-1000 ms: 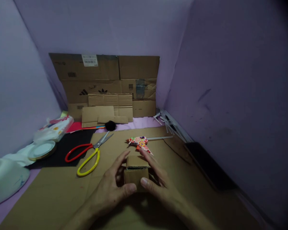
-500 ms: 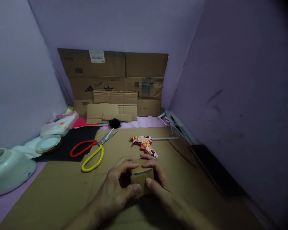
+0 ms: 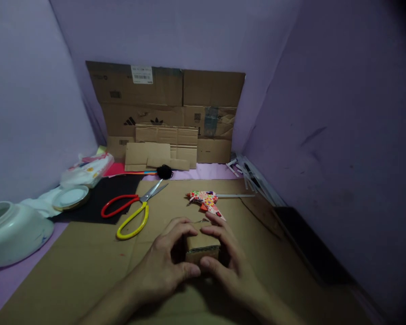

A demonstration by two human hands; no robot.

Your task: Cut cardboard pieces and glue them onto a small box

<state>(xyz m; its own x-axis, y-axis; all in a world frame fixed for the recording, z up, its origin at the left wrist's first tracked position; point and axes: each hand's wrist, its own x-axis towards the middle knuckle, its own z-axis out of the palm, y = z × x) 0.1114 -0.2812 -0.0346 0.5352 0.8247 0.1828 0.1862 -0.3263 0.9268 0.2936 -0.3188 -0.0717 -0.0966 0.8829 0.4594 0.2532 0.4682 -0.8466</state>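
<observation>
Between both hands sits a small cardboard box [image 3: 203,241], its corrugated edge showing along the near top side. My left hand [image 3: 169,253] is closed around its left side, fingers on the top and thumb at the near lower face. From the right, my right hand [image 3: 228,253] grips it the same way, fingertips on top and thumb on the near face. The box's underside is hidden. Just beyond lies a flower-patterned glue gun [image 3: 205,200] with a glue stick [image 3: 237,196] in its back. Scissors [image 3: 138,205] with one red and one yellow handle lie open to the left.
A large cardboard sheet [image 3: 98,271] covers the work surface. At left are a white pot [image 3: 16,237], a round lid [image 3: 71,197] and black paper [image 3: 111,194]. Black yarn [image 3: 164,171] and leaning cardboard [image 3: 149,155] stand behind. Glue sticks [image 3: 257,176] and a dark flat slab [image 3: 311,243] lie right.
The box has tipped so that more of its top and less of its near face shows. Both thumbs have shifted lower on it. The whole view has moved slightly.
</observation>
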